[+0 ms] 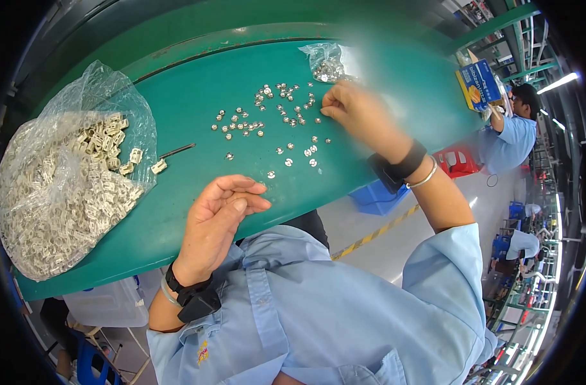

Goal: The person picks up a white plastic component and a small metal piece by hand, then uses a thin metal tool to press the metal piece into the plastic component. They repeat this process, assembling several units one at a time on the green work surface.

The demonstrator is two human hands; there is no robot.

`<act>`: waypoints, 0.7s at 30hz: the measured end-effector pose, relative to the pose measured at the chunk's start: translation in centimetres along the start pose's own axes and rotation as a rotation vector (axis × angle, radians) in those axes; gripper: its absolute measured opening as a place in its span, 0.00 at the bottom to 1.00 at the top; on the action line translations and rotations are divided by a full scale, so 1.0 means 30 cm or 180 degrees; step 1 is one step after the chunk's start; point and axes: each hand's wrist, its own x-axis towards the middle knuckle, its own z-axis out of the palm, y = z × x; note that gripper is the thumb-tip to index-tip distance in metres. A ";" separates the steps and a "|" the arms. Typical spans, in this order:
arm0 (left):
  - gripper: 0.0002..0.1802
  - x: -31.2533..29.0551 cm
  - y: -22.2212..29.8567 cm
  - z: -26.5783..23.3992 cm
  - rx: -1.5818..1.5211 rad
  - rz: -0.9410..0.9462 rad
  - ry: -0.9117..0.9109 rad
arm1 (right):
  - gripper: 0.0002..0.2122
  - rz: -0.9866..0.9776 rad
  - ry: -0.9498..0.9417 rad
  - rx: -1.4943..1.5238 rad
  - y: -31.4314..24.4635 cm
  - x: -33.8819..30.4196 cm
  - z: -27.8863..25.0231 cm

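My left hand (219, 221) is at the bench's near edge, its thumb pressed against curled fingers. Whatever may be between them is hidden. At the right end of a scatter of small round metal parts (282, 110), my right hand (363, 119) hovers with thumb and fingertips pinched together. Anything in that pinch is too small to make out. A few parts with flat silvery faces (288, 163) lie between the two hands. Just beyond my right hand sits a small clear bag of metal parts (325, 67).
A large clear plastic bag (55, 192) of cream-coloured plastic pieces fills the green bench's left end. Beside it lie a loose cream piece (159, 167) and a thin dark rod (177, 151). A blue and yellow box (479, 83) and a co-worker (514, 138) are at the right.
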 end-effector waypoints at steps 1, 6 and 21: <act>0.14 0.001 -0.001 0.000 -0.0008 0.0011 -0.0006 | 0.04 0.0011 0.0000 -0.0004 0.003 -0.010 0.003; 0.15 0.002 -0.002 -0.011 -0.0008 -0.0004 -0.0112 | 0.03 -0.0750 0.0206 -0.0695 0.008 -0.060 0.003; 0.14 -0.001 -0.004 -0.002 -0.0031 0.0017 -0.0023 | 0.05 -0.0556 -0.0142 -0.0047 -0.028 0.050 -0.002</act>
